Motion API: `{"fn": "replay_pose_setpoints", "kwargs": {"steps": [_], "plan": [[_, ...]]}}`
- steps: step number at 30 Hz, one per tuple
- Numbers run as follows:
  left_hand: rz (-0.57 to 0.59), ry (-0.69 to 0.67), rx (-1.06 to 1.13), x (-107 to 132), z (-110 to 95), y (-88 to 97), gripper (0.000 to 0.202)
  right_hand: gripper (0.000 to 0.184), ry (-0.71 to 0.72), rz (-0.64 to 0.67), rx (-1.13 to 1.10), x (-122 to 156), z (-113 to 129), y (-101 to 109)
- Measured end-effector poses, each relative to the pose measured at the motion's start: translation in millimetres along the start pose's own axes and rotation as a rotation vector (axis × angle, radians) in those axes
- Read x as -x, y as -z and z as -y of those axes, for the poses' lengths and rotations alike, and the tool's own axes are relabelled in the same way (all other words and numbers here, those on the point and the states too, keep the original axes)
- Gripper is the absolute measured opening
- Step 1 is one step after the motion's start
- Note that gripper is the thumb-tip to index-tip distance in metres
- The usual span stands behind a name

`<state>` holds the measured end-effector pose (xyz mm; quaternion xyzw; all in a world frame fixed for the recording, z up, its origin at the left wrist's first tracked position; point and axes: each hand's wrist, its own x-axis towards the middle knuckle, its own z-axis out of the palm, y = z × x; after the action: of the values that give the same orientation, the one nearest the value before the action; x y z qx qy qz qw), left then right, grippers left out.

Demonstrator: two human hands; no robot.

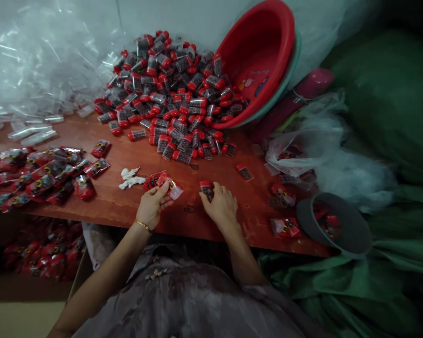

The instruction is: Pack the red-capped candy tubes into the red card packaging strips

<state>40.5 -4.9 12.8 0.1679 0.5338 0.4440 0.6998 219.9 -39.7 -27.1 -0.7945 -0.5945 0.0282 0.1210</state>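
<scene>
My left hand [154,205] pinches a small clear plastic packet [169,186] with red print, resting on the reddish wooden table [134,206]. A few more packets lie under it. My right hand [221,204] is closed around a small red-capped container [206,188] filled with dark bits. The hands are about a hand's width apart near the table's front edge. A gold bangle sits on my left wrist.
A big heap of red-capped containers [172,89] spills from a tipped red basin [257,61] at the back. Filled packets [38,176] pile up at the left. Empty clear bags [31,70] lie back left. A grey bowl [338,230] stands right, beside green cloth [380,117].
</scene>
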Motion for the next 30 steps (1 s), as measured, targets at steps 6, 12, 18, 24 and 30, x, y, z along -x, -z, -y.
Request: {"fn": "replay_pose_setpoints", "kwargs": {"steps": [6,12,18,24,30], "plan": [[0.065,0.077,0.041,4,0,5.1,0.046,0.020,0.110,-0.126,-0.138,6,-15,-10],[0.090,0.122,0.036,6,-2,3.7,0.039,0.029,0.435,-0.154,-0.485,24,-12,10],[0.097,0.089,0.020,6,-2,4.5,0.040,0.037,0.723,-0.209,-0.406,30,3,27],[0.071,0.004,0.032,6,2,4.8,0.044,0.043,0.721,-0.261,-0.334,28,10,21],[0.069,-0.013,0.039,7,5,3.3,0.043,0.043,0.731,-0.203,-0.337,33,16,19]]}}
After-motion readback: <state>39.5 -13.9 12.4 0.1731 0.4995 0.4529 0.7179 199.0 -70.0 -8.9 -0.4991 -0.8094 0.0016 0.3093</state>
